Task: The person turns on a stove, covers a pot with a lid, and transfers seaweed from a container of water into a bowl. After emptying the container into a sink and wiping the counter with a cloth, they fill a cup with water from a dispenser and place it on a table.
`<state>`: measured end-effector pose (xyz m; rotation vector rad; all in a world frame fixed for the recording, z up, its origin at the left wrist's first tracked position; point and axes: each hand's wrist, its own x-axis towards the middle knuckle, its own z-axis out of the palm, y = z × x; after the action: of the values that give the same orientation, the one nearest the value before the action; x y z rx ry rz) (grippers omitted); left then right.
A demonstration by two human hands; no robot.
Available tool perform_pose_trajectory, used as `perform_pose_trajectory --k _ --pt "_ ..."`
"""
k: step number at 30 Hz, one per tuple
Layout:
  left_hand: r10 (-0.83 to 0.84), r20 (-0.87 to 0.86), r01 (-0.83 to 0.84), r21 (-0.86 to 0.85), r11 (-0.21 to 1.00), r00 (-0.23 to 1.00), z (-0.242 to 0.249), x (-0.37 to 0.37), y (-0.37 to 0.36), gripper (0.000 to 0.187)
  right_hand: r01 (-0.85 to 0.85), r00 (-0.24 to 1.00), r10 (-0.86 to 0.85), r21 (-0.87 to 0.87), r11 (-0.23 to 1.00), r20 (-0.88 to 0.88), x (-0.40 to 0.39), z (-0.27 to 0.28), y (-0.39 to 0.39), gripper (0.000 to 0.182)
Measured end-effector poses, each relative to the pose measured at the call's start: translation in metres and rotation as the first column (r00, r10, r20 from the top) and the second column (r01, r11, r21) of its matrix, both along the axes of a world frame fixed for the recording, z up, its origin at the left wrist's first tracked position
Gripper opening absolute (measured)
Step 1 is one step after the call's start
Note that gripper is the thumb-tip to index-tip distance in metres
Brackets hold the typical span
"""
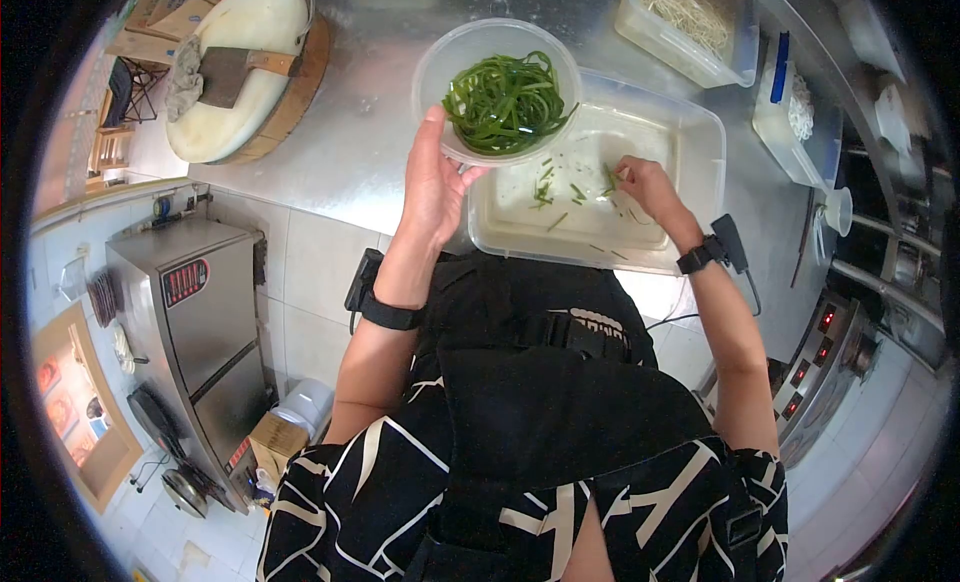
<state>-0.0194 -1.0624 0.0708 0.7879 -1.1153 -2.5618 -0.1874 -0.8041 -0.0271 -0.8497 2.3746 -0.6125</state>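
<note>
My left hand (437, 182) grips a round translucent plastic bowl (428, 80) by its near rim, thumb on the side. Long green vegetable strips (508, 104) lie heaped inside that bowl. To its right, a rectangular clear plastic tub (700, 172) stands on the steel counter, with scattered green bits (577, 193) on its pale, wet-looking bottom. Down in the tub, my right hand (648, 185) has its fingers pinched together on some green strips (611, 184). Both wrists wear black straps with small devices.
At the upper left, a cleaver (228, 77) and a grey cloth (184, 82) rest on a thick round chopping board (270, 22). Tubs of bean sprouts (690, 17) and white food (800, 110) stand on the right. A steel cabinet (205, 322) is at left.
</note>
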Motion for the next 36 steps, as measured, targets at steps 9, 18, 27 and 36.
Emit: perform_pose_trajectory --k 9,18,27,36 --pt "-0.009 0.005 0.009 -0.002 1.000 1.000 0.002 0.001 0.005 0.051 -0.071 0.978 0.107 0.198 0.978 -0.178 0.012 -0.027 -0.024 0.016" --pt "-0.009 0.009 0.009 0.006 1.000 1.000 -0.008 0.001 0.006 0.045 -0.576 0.818 0.575 -0.047 0.816 -0.030 0.061 -0.026 -0.038 0.012" --pt "-0.011 0.016 0.011 -0.012 1.000 1.000 -0.004 0.003 0.008 0.049 -0.640 0.764 0.645 0.111 0.760 -0.015 0.054 -0.026 -0.028 0.012" --pt "-0.064 0.064 0.071 -0.115 0.991 0.996 -0.008 0.003 0.013 0.053 -0.358 0.785 0.377 -0.138 0.924 0.492 0.003 0.060 -0.010 0.014"
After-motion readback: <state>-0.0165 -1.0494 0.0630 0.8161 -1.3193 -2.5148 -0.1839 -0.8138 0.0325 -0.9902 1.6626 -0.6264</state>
